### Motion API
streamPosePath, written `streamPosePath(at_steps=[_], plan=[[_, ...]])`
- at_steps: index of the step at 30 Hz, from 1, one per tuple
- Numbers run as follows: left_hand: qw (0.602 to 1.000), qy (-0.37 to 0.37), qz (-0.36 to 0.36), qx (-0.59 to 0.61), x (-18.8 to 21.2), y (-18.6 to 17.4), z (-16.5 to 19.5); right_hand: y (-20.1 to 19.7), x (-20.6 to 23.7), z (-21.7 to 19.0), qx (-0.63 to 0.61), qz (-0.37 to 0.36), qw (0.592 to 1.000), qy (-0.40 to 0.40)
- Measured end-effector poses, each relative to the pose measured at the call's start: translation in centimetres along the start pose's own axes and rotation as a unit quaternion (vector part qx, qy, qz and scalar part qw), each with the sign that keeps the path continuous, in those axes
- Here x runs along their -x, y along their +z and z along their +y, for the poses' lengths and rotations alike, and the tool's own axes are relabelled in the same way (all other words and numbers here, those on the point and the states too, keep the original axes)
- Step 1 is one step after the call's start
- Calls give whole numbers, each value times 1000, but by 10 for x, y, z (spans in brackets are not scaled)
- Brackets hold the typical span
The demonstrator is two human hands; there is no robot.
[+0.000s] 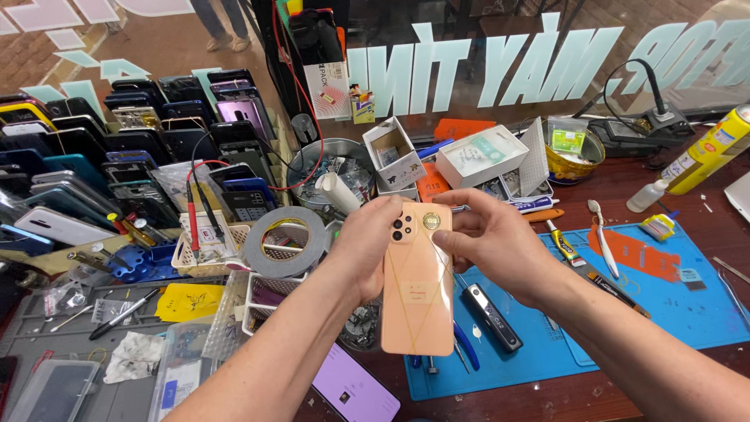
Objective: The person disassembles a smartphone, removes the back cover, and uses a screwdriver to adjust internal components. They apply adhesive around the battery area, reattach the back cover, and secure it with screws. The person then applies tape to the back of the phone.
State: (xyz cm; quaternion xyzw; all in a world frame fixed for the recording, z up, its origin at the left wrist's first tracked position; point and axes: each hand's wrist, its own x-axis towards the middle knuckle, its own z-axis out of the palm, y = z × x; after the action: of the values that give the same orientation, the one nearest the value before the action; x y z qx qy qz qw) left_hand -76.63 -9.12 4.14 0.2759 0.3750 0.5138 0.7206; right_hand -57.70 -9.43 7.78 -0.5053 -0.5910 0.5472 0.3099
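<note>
I hold a peach-coloured phone [416, 289] upright in the middle of the view, its back toward me, camera cluster at the top left and a round gold sticker beside it. My left hand [367, 246] grips its left edge from behind. My right hand [488, 238] pinches the top right corner near the sticker. The phone hangs above the left edge of a blue work mat [547, 344].
A roll of grey tape [285, 242] lies on white baskets at left. Many phones [117, 148] are stacked at the far left. A black tool [491, 316], tweezers, a glue tube [564, 244] and an orange piece lie on the mat. Boxes [480, 156], a yellow spray can [711, 148] and a soldering station [637, 129] stand behind.
</note>
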Motion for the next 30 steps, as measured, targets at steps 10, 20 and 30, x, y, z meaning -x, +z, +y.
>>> streamPosePath(at_steps=[10, 20, 30], plan=[[998, -21, 47, 36, 0, -17, -4, 14, -14, 18, -22, -13, 999, -39], [996, -6, 64, 56, 15, -53, -11, -50, -93, 116, 282, 53, 958, 22], [990, 2, 132, 50, 28, -74, -13, 8, -95, 193, 662, -41, 745, -75]])
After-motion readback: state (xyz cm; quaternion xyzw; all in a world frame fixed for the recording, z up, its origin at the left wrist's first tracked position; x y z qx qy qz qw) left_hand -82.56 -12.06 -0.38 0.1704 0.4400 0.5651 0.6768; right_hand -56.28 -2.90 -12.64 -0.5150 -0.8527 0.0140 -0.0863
